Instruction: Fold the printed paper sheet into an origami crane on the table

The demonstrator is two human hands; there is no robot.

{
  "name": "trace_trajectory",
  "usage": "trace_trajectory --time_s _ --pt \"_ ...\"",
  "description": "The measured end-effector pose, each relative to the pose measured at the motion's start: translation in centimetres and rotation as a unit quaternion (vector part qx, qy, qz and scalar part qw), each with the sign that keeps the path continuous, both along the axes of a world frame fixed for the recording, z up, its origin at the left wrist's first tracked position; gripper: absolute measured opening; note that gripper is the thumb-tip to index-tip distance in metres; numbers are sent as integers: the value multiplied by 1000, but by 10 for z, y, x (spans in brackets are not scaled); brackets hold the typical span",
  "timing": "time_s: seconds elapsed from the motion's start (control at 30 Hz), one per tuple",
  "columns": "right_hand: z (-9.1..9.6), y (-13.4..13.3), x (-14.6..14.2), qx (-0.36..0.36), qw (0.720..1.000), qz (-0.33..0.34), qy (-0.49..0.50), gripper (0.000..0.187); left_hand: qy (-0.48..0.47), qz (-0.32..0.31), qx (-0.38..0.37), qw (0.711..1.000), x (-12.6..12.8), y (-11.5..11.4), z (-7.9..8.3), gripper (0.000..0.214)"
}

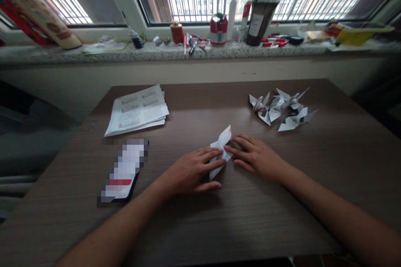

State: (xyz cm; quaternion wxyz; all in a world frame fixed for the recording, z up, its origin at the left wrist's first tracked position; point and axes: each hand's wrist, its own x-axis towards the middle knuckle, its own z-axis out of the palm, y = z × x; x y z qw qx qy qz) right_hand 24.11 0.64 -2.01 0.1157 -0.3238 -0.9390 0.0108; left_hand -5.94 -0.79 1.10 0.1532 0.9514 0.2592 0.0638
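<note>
A folded piece of white printed paper (224, 137) lies on the brown table (200, 225), its pointed end away from me. Across its near left part rests my left hand (200, 169), fingers stretched out over the paper, thumb on the table. My right hand (255, 154) touches the paper's right edge with its fingertips, fingers spread and the palm low over the tabletop. Parts of the paper are hidden under the left fingers. At the back right sit several folded paper figures (282, 106) with pointed tips, close together.
A stack of printed sheets (138, 108) lies at the back left. Nearer me is a phone (125, 171), its screen blurred out. On the stone windowsill (156, 52) stand a red can (218, 29), a dark lidded cup (260, 21), a bottle (242, 4) and small tools (194, 46).
</note>
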Motion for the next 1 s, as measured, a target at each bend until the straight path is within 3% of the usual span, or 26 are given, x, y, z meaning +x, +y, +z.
trace_trajectory --time_s 0.17,0.73,1.0 --pt "-1 1 1 -23 1000 -14 12 51 2 31 -5 999 4 -2 -3 69" --pt "-3 23 7 -33 994 -106 -4 48 -2 38 8 999 6 -4 -7 70" --pt "-5 23 10 -37 995 -96 -2 53 18 42 5 999 6 -6 -4 73"
